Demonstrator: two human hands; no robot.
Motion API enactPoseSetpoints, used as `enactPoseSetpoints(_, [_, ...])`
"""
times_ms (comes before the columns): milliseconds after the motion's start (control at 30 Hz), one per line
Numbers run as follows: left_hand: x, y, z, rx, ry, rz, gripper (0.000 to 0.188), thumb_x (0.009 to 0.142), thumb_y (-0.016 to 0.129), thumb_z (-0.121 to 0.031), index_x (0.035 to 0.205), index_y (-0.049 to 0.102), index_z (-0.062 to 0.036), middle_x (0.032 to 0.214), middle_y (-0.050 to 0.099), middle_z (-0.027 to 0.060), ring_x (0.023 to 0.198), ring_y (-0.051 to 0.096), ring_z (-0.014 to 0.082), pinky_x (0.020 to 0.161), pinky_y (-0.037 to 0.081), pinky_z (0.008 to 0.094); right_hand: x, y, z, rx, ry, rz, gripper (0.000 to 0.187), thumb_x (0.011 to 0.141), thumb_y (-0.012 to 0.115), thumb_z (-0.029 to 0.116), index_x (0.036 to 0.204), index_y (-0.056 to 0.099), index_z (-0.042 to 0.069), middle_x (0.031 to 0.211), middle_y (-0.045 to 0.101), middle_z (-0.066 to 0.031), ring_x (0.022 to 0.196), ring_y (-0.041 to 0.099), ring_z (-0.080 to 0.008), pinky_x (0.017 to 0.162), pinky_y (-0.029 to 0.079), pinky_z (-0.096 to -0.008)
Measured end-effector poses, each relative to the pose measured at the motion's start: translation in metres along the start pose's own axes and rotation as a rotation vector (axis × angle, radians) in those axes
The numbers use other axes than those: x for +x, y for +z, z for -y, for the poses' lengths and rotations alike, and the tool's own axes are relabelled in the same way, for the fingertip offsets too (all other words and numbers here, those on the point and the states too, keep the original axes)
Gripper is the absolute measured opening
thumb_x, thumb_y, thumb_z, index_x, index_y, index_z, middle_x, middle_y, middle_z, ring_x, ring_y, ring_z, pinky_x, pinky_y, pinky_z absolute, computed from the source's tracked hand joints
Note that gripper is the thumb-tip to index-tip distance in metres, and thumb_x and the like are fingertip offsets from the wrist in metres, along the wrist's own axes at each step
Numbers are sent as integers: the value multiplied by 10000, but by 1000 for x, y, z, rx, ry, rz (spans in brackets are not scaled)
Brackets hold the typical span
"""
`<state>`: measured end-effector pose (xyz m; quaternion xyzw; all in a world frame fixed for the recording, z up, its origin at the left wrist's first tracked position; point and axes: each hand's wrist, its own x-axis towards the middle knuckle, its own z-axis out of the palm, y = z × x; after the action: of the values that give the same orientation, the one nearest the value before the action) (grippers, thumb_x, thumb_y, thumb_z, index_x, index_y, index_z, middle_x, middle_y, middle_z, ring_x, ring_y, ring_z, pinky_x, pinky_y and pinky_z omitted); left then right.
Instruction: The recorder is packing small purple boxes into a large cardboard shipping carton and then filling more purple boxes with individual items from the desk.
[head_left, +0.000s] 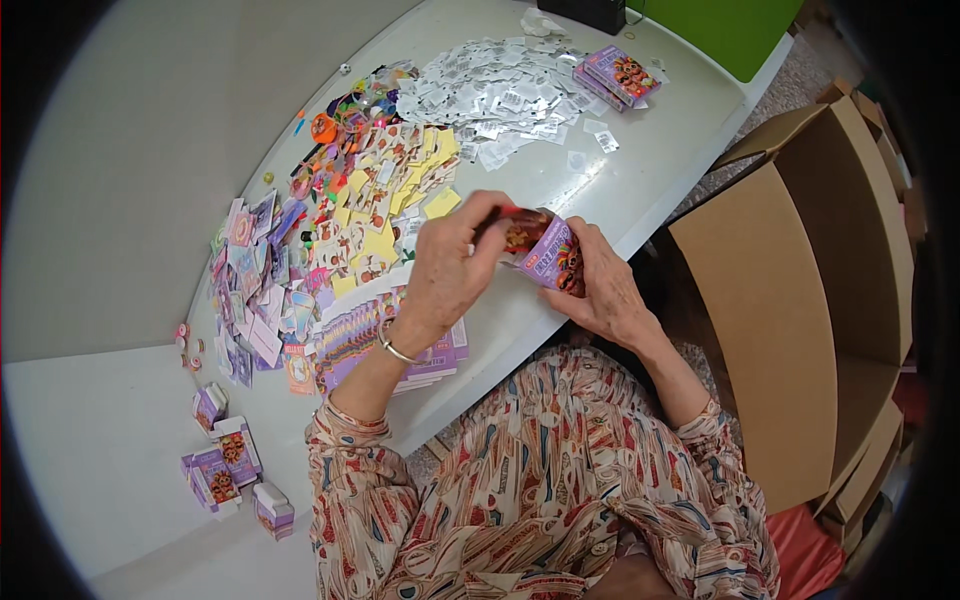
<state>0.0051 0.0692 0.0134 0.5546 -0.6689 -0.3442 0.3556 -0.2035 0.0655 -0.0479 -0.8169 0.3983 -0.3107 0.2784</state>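
Over the table's front edge, a small purple printed box [552, 258] is gripped by my right hand [612, 290], its fingers wrapped round the far side and the thumb underneath. My left hand [452, 262] pinches a shiny dark red packet [520, 232] at the box's left end; part of it seems to lie inside the box, but my fingers hide how far. Beneath my left forearm is a fanned row of flat purple printed cartons [352, 340]. Beside them lie many small cards with yellow backs [385, 205].
Silver-white square sachets [500, 85] form a wide pile at the back, with finished-looking purple boxes [620, 76] to their right. Coloured trinkets [345, 130] and purple-pink cards [250, 280] lie left. Several small boxes [238, 448] stand lower left. An open cardboard carton [765, 330] is at right.
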Motion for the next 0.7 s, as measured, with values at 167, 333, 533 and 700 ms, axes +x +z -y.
enactPoseSetpoints(167, [-1, 13, 19, -74, -10, 8, 176, 872, 564, -84, 1028, 607, -16, 777, 651, 155, 607, 612, 209, 581, 472, 310, 2, 2, 4, 30, 8, 19, 792, 707, 760, 193, 1334, 318, -4, 1086, 510, -204, 976, 548, -387, 838, 468, -412])
enactPoseSetpoints(333, [4, 16, 11, -43, 47, 85, 195, 867, 583, -90, 1043, 617, -13, 804, 652, 142, 638, 614, 234, 621, 477, 312, 2, 5, 3, 18, 17, 4, 789, 695, 763, 179, 1327, 325, 5, 1083, 510, -200, 984, 552, -383, 834, 473, -408])
enactPoseSetpoints(533, [-4, 8, 0, 31, -10, -96, 136, 869, 629, -73, 985, 655, -7, 865, 663, 82, 786, 626, 152, 723, 489, 272, 3, 7, 3, 30, 68, -42, 811, 685, 772, 184, 1336, 322, 10, 1102, 510, -196, 980, 568, -382, 821, 486, -411])
enactPoseSetpoints(700, [-4, 22, 2, 250, 197, -50, 105, 857, 635, -74, 935, 670, -14, 875, 666, 82, 897, 612, 202, 791, 471, 307, 7, 7, 7, -5, 46, -91, 850, 665, 792, 198, 1347, 320, 9, 1070, 522, -187, 934, 587, -378, 784, 501, -409])
